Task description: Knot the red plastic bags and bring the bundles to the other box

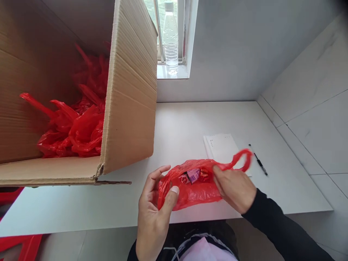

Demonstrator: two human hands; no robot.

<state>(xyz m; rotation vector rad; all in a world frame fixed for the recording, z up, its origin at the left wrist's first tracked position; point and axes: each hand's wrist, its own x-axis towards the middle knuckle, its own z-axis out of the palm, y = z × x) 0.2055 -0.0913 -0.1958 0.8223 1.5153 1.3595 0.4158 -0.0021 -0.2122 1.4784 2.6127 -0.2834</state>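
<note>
A small red plastic bag [195, 190] lies near the front edge of the white table [185, 123], mouth open, with wrapped candies [193, 175] showing inside. My left hand [154, 206] pinches the bag's left edge between thumb and fingers. My right hand [235, 188] grips the bag's right side, where a red handle loop [240, 159] sticks out toward the right.
A large open cardboard box [130, 94] stands at the left, filled with several tied red bags [76, 127]. A white notepad [223, 146] and a black pen [259, 163] lie right of centre. A clear water bottle [170, 36] stands on the window sill. Tiled wall runs along the right.
</note>
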